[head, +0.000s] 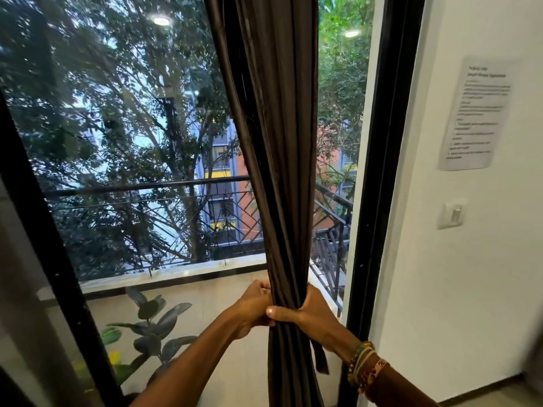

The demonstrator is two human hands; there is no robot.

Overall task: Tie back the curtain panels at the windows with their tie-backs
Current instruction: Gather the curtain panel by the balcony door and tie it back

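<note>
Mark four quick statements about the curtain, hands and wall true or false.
1. Both hands grip the gathered curtain. True: left hand and right hand close around it.
2. The curtain is spread across the whole window. False: it is bunched into a narrow column.
3. A printed sheet hangs on the wall. True.
4. Bracelets sit on the left wrist. False: they are on the right wrist.

Black-framed window (379, 171), white wall (470, 259), taped notice (479, 113), light switch (452, 214)
</note>
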